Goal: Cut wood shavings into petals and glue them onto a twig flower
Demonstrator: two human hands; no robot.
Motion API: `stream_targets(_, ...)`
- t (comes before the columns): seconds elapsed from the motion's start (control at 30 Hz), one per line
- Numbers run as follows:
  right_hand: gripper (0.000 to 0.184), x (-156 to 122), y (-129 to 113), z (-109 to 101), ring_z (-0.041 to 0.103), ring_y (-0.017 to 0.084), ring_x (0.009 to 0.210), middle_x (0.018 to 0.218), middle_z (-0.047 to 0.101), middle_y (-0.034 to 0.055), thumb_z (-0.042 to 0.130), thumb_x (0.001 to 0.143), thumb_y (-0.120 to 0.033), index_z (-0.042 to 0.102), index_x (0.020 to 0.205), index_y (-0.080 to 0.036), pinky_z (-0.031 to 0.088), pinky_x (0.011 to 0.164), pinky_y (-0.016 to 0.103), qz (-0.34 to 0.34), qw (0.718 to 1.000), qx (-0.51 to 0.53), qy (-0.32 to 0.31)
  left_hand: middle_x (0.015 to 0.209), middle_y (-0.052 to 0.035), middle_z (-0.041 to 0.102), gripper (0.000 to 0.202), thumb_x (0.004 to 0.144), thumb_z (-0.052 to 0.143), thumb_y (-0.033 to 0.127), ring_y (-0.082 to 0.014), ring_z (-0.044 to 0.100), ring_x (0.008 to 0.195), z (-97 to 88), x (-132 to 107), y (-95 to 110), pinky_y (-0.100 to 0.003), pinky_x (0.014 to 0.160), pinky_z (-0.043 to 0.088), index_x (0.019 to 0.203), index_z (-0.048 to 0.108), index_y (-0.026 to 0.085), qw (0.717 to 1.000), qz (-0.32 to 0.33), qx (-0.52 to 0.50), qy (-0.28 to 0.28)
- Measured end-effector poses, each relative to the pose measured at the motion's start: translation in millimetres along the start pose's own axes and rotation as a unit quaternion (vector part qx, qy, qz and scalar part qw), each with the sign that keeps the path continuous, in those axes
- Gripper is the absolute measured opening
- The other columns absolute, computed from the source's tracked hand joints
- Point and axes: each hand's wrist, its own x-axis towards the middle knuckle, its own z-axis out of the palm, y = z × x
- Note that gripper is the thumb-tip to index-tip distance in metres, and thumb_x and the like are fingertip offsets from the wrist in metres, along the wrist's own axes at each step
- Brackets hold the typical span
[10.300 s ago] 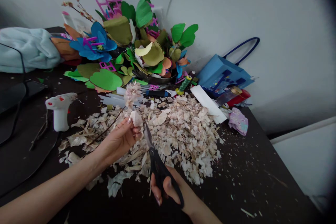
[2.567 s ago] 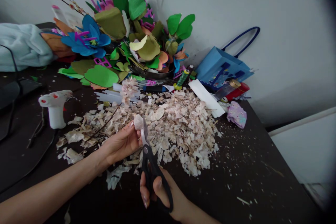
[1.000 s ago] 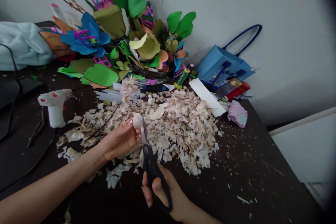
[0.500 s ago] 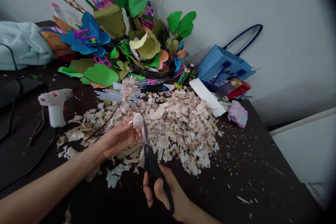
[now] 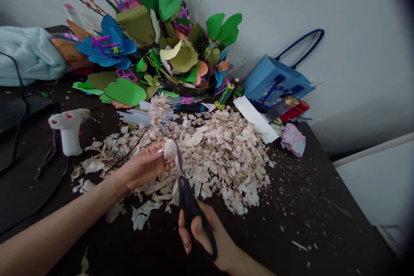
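My left hand pinches a small pale paper petal above the dark table. My right hand grips black-handled scissors, fingers through the loops. The blades point up and meet the petal's right edge. Just beyond both hands lies a large heap of pale paper cuttings. A thin stem with a pale paper blossom rests across the heap to the left.
A white glue gun stands at the left with its cord. Clear glue sticks lie behind the heap. Colourful paper flowers and leaves fill the back. A blue bag, white strip and crumpled wrapper sit right.
The scissors and my right hand have slipped slightly down and right along the petal's edge. My left hand keeps its pinch on the petal in about the same place.
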Motion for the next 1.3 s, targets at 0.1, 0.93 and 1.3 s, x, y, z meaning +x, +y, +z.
stream_targets(0.1, 0.064, 0, 2, 0, 0.044, 0.007, 0.047, 0.058, 0.047, -0.0027, 0.058, 0.072, -0.079, 0.053, 0.078, -0.015, 0.039, 0.049, 0.022, -0.003, 1.0, 0.0, 0.001, 0.079, -0.0037, 0.072, 0.03, 0.064, 0.087, 0.016, -0.0145, 0.066, 0.068, -0.7, 0, 1, -0.026, 0.067, 0.059, 0.09, 0.072, 0.012, 1.0, -0.002, 0.004, 0.009)
stream_targets(0.93, 0.06, 0, 1, -1, 0.042, 0.005, 0.042, 0.053, 0.047, -0.0047, 0.062, 0.072, -0.075, 0.051, 0.076, -0.016, 0.037, 0.045, 0.018, 0.005, 1.0, 0.005, -0.008, 0.076, -0.005, 0.07, 0.023, 0.06, 0.087, 0.02, -0.0164, 0.064, 0.068, 1.3, -1, 12, -0.027, 0.065, 0.057, 0.077, 0.073, 0.014, 0.999, -0.01, 0.035, 0.011)
stream_targets(1.3, 0.061, 8, 13, -7, 0.045, 0.008, 0.046, 0.058, 0.049, -0.0025, 0.057, 0.076, -0.075, 0.054, 0.083, -0.015, 0.039, 0.048, 0.022, -0.081, 0.997, 0.008, 0.013, 0.086, -0.0048, 0.066, 0.028, 0.068, 0.083, 0.02, -0.0136, 0.059, 0.073, 3.0, -1, 8, -0.026, 0.068, 0.054, 0.092, 0.072, 0.012, 1.0, 0.001, 0.016, -0.006)
